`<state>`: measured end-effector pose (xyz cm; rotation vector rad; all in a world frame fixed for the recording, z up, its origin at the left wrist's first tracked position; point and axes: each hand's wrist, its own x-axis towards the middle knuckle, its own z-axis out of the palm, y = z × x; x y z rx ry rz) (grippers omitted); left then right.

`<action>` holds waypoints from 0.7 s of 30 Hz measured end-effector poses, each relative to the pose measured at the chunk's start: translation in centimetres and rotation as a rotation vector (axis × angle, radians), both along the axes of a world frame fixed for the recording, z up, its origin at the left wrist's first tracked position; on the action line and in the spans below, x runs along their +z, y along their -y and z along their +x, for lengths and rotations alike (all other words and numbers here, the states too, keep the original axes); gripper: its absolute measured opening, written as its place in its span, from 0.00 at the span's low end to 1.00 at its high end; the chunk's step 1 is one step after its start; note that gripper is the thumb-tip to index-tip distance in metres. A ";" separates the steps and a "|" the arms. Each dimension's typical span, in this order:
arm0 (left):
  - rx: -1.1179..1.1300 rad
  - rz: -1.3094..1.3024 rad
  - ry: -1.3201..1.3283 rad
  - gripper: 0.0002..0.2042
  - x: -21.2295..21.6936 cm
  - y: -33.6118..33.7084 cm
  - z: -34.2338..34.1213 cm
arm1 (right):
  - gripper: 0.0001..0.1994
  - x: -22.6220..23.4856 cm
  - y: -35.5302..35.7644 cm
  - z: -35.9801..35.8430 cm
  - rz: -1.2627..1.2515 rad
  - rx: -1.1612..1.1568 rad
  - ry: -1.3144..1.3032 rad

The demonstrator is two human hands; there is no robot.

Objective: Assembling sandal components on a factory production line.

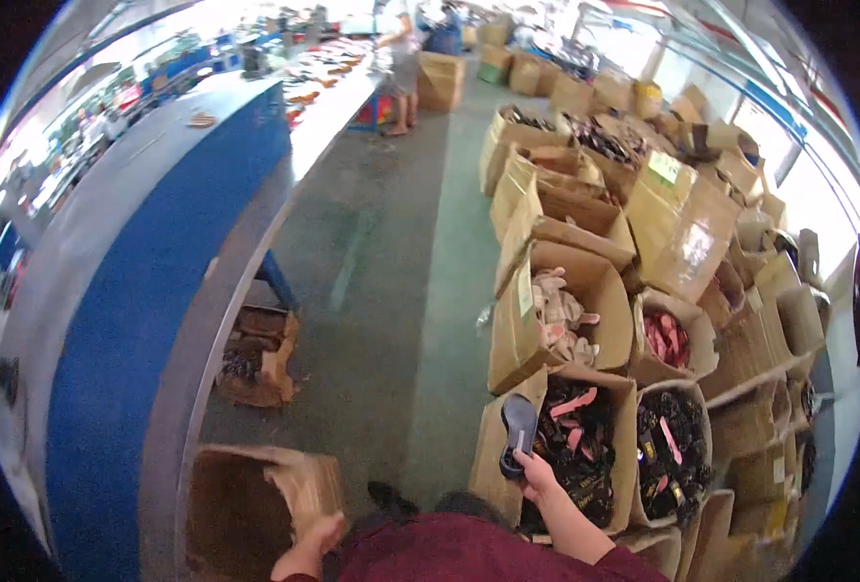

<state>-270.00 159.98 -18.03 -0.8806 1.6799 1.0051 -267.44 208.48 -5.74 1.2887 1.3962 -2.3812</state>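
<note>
Glare from windows (823, 182) right of the blue bench (154, 291), washed-out highlights and blur beyond it, dimmer floor (382, 262) alongside, bench edges fisheye-bowed

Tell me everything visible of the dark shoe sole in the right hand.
The dark shoe sole is blue-black, long, rounded at its far end and narrower mid-length, with a short pale strip there. It looks like moulded rubber or plastic. The right hand grips its near end; the rest points away from the person, seen against the left side of an open cardboard box.
</note>
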 end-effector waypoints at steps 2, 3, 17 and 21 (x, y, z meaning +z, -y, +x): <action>-0.026 0.010 -0.206 0.20 0.6 -1.0 -7.7 | 0.11 -0.9 -0.3 -1.4 0.015 -0.006 0.035; -0.005 -0.040 -0.342 0.17 0.2 -1.8 -12.2 | 0.11 -1.1 0.2 -2.6 -0.026 -0.055 0.082; -0.858 -0.417 -0.078 0.26 -2.4 -10.4 -43.6 | 0.13 -6.5 -9.3 -39.7 -0.232 -0.106 0.351; -0.017 -0.252 -0.166 0.29 6.2 -17.9 -58.4 | 0.12 -5.7 -15.2 -50.0 -0.139 -0.039 0.224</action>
